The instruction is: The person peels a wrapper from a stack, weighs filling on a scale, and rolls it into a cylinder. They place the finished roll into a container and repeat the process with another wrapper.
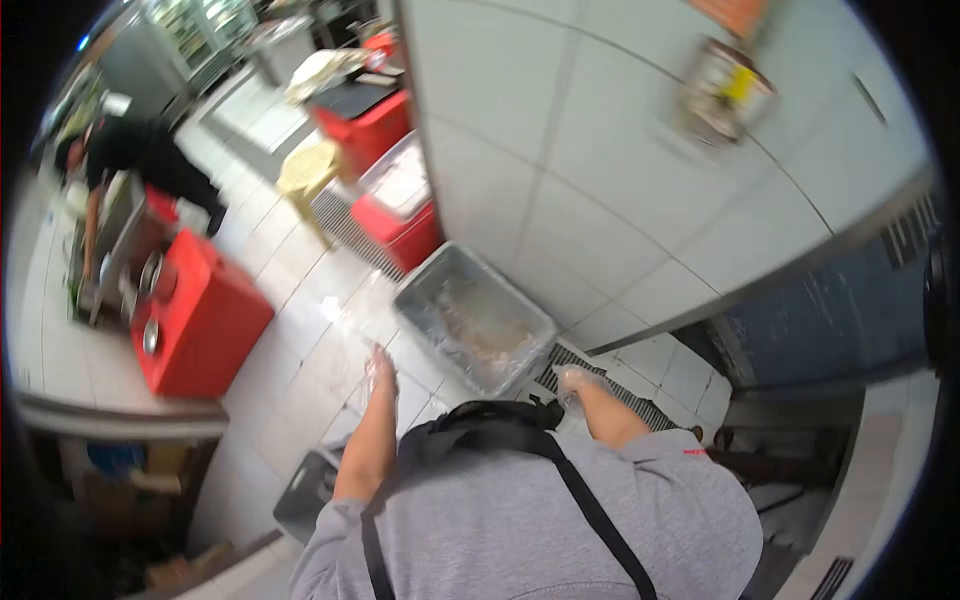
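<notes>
A grey plastic tub [415, 312] lined with clear plastic stands on the tiled floor in front of me. Cloudy liquid and pale brownish pieces [490, 335] lie in it. My left hand [379, 370], in a thin clear glove, is held out left of the tub, fingers stretched forward and nothing seen in them. On the other side, near the tub's right corner, is my right hand [578, 382], also in clear plastic. Its fingers are blurred, and I cannot tell how they are bent.
A white tiled wall [540, 130] rises behind the tub. Red containers [405, 235] and a cream stool [310, 170] stand beyond it. At left, a person [140, 155] in dark clothes leans over a counter by a red box [215, 320]. A floor grate [640, 395] runs at right.
</notes>
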`<state>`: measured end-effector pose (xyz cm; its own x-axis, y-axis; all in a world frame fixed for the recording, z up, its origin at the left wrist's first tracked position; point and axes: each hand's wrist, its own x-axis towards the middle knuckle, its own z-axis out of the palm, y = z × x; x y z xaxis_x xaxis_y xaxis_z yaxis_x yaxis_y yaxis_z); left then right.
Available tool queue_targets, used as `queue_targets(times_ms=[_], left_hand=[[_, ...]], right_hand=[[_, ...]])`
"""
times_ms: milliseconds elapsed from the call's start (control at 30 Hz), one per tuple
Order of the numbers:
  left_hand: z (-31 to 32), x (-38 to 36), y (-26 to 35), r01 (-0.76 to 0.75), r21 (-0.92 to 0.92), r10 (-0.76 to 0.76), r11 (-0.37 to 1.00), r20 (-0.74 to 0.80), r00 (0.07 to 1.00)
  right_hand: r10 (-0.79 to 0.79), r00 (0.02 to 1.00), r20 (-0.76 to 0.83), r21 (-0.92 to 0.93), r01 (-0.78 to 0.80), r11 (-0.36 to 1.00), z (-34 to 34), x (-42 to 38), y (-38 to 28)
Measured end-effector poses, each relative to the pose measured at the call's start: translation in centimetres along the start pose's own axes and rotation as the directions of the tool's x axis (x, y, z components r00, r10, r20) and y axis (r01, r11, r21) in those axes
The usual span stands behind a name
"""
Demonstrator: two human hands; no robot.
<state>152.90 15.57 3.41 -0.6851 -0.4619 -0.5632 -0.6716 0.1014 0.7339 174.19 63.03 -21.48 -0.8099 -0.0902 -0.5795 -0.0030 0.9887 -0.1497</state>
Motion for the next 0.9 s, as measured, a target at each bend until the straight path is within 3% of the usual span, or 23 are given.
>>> queue_targets(times_ms=[33, 100, 167, 200, 267, 333, 433, 500, 533, 633, 667, 700, 733, 800, 833, 900], left_hand=[[-2.4, 0.4, -0.6, 0.035, -0.021, -0.036, 0.999, -0.038, 0.999], [-6.2, 1.6, -1.5, -0.080, -0.227, 0.080, 0.971, -0.010, 0.997], [-10.7, 1.8, -0.7, -0.140, -0.185, 0.114, 0.973, -0.143, 0.983], [-12.5, 3.4, -1.8, -0.048, -0.252, 0.012, 0.967, -0.145, 0.989], [-15.8, 6.5, -4.6, 0.133, -0.375, -0.186, 0.917, -0.110, 0.976], [-18.0, 8.1, -7.9, 0.230, -0.420, -0.290, 0.878, -0.083, 0.953], [-23.4, 10.9, -10.7, 0.288, -0.582, -0.389, 0.760, -0.053, 0.920], [-25.6, 12.2, -9.3, 0.286, -0.389, -0.456, 0.875, -0.470, 0.756], [-27.3, 12.8, -9.2, 0.296, -0.362, -0.448, 0.884, -0.474, 0.758], [-33.1, 14.2, -8.1, 0.378, -0.516, -0.617, 0.769, -0.443, 0.650], [-33.9, 14.2, -5.4, 0.418, -0.326, -0.530, 0.848, -0.521, 0.669], [-35.0, 13.7, -3.2, 0.455, -0.117, -0.432, 0.883, -0.580, 0.690], [-38.4, 17.9, -9.3, 0.447, 0.236, -0.279, 0.863, -0.514, 0.811], [-38.7, 18.8, -1.5, 0.453, 0.229, -0.297, 0.862, -0.496, 0.816], [-39.0, 20.3, 0.6, 0.454, 0.208, -0.312, 0.866, -0.485, 0.817], [-39.8, 23.8, 3.8, 0.457, 0.162, -0.342, 0.875, -0.461, 0.819]], right_hand=[[0.094, 0.995, 0.038, 0.098, -0.097, 0.990, -2.2, 0.7, -0.5], [0.043, 0.999, -0.005, 0.095, -0.042, 0.995, -5.6, 1.1, -3.0], [0.000, 0.997, -0.076, 0.100, 0.007, 0.995, -14.0, -1.3, -7.3], [0.202, 0.979, -0.011, 0.568, -0.160, 0.807, -22.4, -6.2, -14.3], [0.080, 0.996, 0.042, 0.340, -0.090, 0.936, -21.1, -4.0, -13.4], [0.102, 0.982, 0.157, 0.352, -0.152, 0.924, -20.8, -2.6, -13.0], [0.125, 0.981, 0.145, 0.358, -0.170, 0.918, -14.3, 4.0, -10.8], [0.174, 0.976, 0.128, 0.355, -0.209, 0.911, -11.0, 9.2, -8.9], [0.204, 0.971, 0.125, 0.344, -0.235, 0.909, -9.4, 11.6, -9.0], [0.289, 0.950, 0.122, 0.287, -0.312, 0.906, -6.2, 18.4, -10.0], [0.316, 0.942, 0.112, 0.261, -0.335, 0.905, -5.5, 19.1, -9.8], [0.325, 0.936, 0.138, 0.260, -0.351, 0.900, -9.4, 19.2, -12.6], [0.257, 0.902, 0.348, 0.207, -0.341, 0.917, -14.5, 20.2, -15.2], [-0.030, 0.999, 0.016, 0.099, 0.028, 0.995, -11.8, 27.0, -17.9], [-0.022, 0.999, 0.023, 0.095, 0.020, 0.995, -19.1, 25.8, -21.3], [0.157, 0.985, 0.066, 0.233, -0.168, 0.958, -41.4, 28.8, -28.2]])
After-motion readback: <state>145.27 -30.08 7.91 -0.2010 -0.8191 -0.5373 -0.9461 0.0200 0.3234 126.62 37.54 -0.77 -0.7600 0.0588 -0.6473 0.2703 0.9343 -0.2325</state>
